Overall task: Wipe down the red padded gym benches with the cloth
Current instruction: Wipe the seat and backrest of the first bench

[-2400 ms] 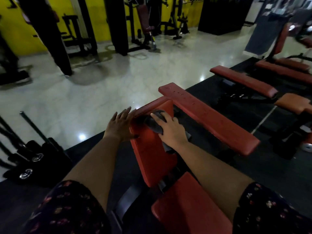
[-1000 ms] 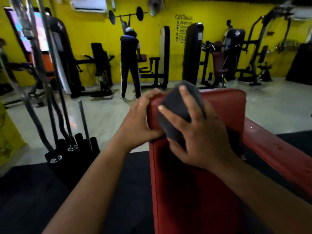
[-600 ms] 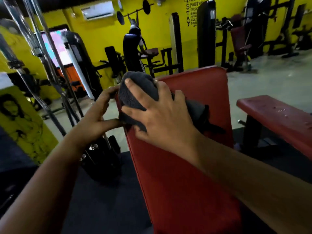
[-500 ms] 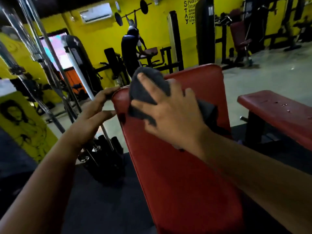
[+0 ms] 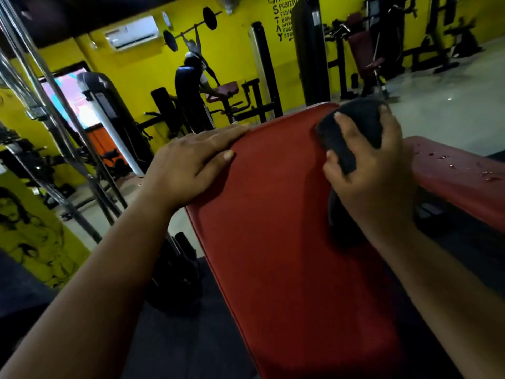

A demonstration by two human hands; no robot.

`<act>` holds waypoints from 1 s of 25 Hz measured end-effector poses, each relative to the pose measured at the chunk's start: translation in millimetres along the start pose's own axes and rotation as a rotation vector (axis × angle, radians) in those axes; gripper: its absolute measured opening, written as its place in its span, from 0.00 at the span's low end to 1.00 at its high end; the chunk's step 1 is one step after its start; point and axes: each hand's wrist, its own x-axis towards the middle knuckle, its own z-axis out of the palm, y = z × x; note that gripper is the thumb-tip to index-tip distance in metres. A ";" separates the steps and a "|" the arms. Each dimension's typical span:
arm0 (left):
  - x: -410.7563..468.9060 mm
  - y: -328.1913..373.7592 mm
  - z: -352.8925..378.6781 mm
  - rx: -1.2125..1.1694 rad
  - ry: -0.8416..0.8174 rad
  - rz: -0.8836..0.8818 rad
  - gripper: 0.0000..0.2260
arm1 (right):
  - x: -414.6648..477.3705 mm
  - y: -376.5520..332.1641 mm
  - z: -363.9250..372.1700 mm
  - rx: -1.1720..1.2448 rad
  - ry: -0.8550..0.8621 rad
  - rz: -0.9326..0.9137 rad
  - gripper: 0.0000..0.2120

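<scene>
Backrest pad (image 5: 287,228): red and tilted up, from 6 o'clock to the centre; this is the surface being wiped.
Left hand (image 5: 191,162): 10 o'clock, fingers straight and flat over the pad's upper corner, probably bracing it against the rubbing.
Right hand (image 5: 374,176): 1 o'clock, fingers curled round the dark cloth (image 5: 352,129), pressing it on the top right corner.
Second bench (image 5: 464,179): 3 o'clock, droplets on top, likely unwiped.
Person (image 5: 191,88): far off at 11 o'clock.

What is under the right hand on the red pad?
A dark cloth, which the right hand holds against the red pad near its top right corner. The pad surface beneath the cloth is covered.
</scene>
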 end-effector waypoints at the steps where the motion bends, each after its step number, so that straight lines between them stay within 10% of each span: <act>1: -2.3 0.2 0.9 -0.025 0.020 -0.008 0.22 | -10.5 -7.5 0.5 -0.007 0.004 0.049 0.25; 14: 0.1 3.2 1.9 -0.365 0.073 -0.162 0.18 | -75.7 -116.4 -3.5 -0.058 -0.139 -0.079 0.27; 25: -5.2 6.4 3.4 0.111 0.038 0.048 0.25 | -121.1 -134.9 13.9 -0.073 -0.075 -0.598 0.21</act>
